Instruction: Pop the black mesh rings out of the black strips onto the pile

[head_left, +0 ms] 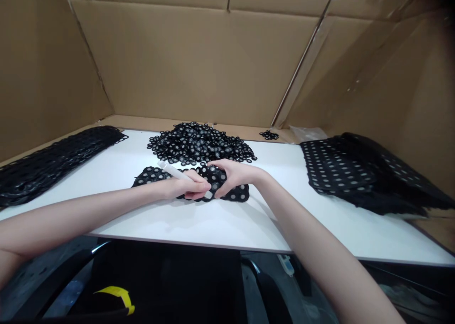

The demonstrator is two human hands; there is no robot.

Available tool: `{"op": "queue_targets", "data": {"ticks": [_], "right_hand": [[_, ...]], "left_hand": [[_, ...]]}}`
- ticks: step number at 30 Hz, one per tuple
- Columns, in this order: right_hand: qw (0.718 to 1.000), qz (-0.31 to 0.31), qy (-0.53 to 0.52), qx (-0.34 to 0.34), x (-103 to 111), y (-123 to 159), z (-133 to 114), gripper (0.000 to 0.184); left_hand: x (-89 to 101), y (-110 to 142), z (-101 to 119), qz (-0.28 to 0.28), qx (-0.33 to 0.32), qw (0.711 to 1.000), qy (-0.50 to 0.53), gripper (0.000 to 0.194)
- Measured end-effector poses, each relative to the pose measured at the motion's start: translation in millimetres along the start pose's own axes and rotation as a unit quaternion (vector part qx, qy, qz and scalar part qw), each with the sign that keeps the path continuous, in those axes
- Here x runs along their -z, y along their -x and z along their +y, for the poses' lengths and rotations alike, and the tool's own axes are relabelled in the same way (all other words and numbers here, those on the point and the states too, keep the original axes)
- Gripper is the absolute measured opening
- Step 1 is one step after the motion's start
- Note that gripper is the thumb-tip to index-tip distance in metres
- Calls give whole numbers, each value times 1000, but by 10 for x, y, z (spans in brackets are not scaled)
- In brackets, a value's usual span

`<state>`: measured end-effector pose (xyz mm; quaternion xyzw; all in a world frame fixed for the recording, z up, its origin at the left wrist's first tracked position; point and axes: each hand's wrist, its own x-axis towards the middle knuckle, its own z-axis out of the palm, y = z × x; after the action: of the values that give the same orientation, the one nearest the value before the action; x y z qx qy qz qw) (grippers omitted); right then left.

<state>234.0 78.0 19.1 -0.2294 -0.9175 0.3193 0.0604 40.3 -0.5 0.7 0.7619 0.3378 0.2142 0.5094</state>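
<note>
A black strip (241,194) with rows of pale round spots lies on the white table in front of me. My left hand (190,185) is closed around a white pen-like tool (174,171), its lower end pointing down at the strip. From the other side, my right hand (236,173) grips the strip between thumb and fingers, close to the tool's tip. Just behind the strip rises a heap of small black rings (199,141). Whatever lies directly under my fingers is hidden.
More black spotted sheets (341,165) are stacked at the right. A long pile of black perforated strips (60,158) lies at the left. Several loose rings (269,135) sit at the back edge. Cardboard walls (185,58) enclose the white table (170,227).
</note>
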Motion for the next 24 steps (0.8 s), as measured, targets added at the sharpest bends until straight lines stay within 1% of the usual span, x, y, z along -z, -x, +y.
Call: {"op": "queue_targets", "data": {"ticks": [6,10,13,15,17,19,21,23,24], "right_hand": [[999,-18,-22,23,12,-7,-4,59],[999,-16,-28,19,18,-5,-3,57],[999,-20,-35,10,24,-1,-9,55],[999,-21,-31,-2,28,5,-13,54],[999,-16,-27,-14,32,15,-9,56],[999,-10,-22,-28,37,29,17,62],[999,-2,-8,-45,43,41,65,69],[999,6,3,-50,46,43,124,67],[999,11,2,-44,44,39,151,63]], "left_hand": [[-24,21,99,-30,-18,998,-50,45],[-46,35,109,-28,-30,997,-62,44],[-27,31,28,-3,-20,1000,-16,45],[-3,6,-45,28,-14,999,44,48],[18,-38,-102,75,-20,991,110,50],[38,-86,-129,121,-44,978,165,48],[68,-126,-137,149,-76,967,194,47],[118,-146,-144,166,-100,962,194,53],[150,-150,-153,171,-106,962,185,54]]}}
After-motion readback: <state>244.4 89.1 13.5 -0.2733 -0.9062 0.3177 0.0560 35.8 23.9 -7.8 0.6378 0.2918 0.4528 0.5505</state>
